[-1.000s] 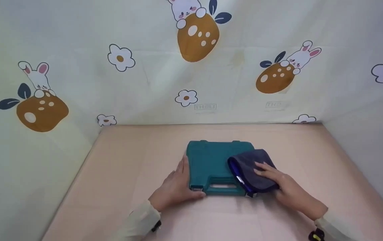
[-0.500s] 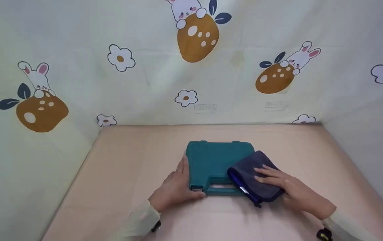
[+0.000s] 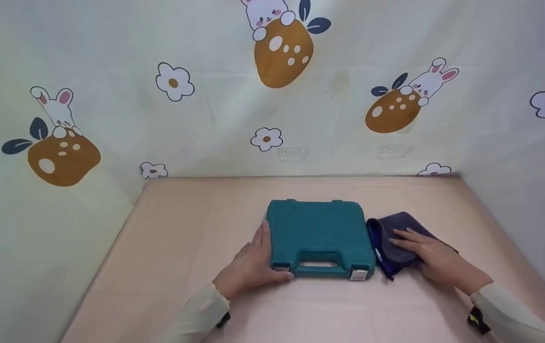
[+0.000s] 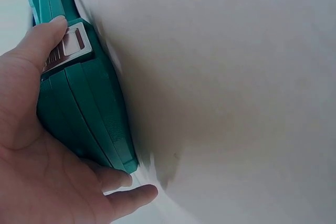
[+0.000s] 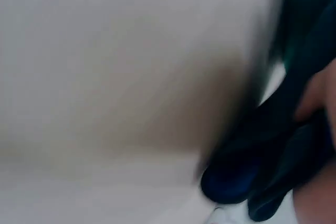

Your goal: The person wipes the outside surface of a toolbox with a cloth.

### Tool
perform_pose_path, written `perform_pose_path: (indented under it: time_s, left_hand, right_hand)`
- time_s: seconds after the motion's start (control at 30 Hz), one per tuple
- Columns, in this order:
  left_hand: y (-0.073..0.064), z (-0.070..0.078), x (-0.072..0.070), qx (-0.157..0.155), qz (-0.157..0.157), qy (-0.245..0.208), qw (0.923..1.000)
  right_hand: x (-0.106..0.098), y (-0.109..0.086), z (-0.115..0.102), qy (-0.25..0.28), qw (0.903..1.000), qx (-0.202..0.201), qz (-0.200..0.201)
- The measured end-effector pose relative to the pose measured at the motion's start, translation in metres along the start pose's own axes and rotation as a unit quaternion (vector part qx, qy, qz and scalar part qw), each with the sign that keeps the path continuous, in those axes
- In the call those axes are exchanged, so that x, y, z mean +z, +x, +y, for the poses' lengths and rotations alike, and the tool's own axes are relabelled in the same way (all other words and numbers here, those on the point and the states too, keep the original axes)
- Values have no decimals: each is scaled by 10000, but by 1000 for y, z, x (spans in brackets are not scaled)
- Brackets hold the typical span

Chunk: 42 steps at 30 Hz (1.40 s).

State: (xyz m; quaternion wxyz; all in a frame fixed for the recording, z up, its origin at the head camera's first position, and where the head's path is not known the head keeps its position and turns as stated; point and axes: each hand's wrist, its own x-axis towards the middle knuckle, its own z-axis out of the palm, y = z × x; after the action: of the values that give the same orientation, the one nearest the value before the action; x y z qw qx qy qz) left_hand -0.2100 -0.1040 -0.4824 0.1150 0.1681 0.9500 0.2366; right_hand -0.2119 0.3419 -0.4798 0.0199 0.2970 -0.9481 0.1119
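A teal plastic case (image 3: 320,228) with a front handle and metal latches lies flat on the table. My left hand (image 3: 248,267) holds its near left corner. In the left wrist view, the thumb (image 4: 47,38) lies by a metal latch (image 4: 71,45) and the fingers run along the case's side. Just right of the case, my right hand (image 3: 444,262) grips a folded dark grey-blue cloth (image 3: 396,238) with a white tag. The right wrist view is blurred, but shows the cloth (image 5: 283,150) bunched under the hand; the thumb is hidden in the head view.
The table (image 3: 196,214) has a pale pinkish-beige cover. Behind it and along both sides hangs a pale curtain (image 3: 215,109) printed with rabbits, orange fruit and flowers. A wrist strap (image 3: 477,320) shows below the right sleeve.
My right hand has moved right with the cloth, off the case's top to beside it. The case's right latch is now uncovered. My left hand has stayed at the case's corner.
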Motion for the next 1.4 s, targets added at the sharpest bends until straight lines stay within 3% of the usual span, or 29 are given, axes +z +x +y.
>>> perform_pose_path:
  time_s: [0.3,0.5,0.87,1.0,1.17,1.27,1.4]
  left_hand:
    - [4,1,0,74,27,-24,10000]
    - [3,2,2,39,5,-38,10000]
    - [-1,-1,4,61,69,-155,9998]
    - [-2,-3,1,69,-95,-129,9998]
    - [-7,-10,-19,306,-250,-189,9990]
    - [-14,-18,-35,599,-13,-130,9981]
    - [-23,-29,-55,1033,605,436,9919]
  right_hand:
    - [15,-1,-10,-375,9938,1048,51]
    - [19,6,-18,-398,9886,1444,-124]
    - [21,14,-22,516,9817,1817,-264]
    - [12,13,-17,911,9791,1731,-566]
    - [-17,8,-12,1607,9738,1262,-1000]
    - [-32,8,-17,1508,9817,983,-613]
    - [-40,12,-31,625,9959,482,434]
